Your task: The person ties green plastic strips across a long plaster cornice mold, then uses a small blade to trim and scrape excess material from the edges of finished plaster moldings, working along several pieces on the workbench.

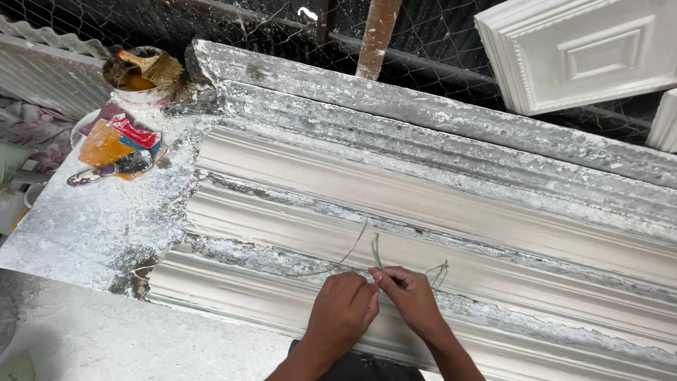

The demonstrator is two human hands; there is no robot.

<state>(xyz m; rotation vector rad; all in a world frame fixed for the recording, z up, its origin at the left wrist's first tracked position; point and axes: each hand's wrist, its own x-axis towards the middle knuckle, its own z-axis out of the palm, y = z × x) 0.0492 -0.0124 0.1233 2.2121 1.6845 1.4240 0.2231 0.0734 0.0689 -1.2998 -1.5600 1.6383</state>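
Both your hands are pinched on the fiber (372, 248) at the mould's (423, 204) near edge: left hand (342, 314) fisted around it, right hand (409, 296) gripping with fingertips. I'd keep the strands taut and low so they don't tangle.

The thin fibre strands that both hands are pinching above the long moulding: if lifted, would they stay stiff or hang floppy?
Probably floppy: the fibre strands curve and loop loosely where the left hand and right hand pinch them. They look very light, being thin as thread. They may fray or snap easily, though their strength cannot be judged here.
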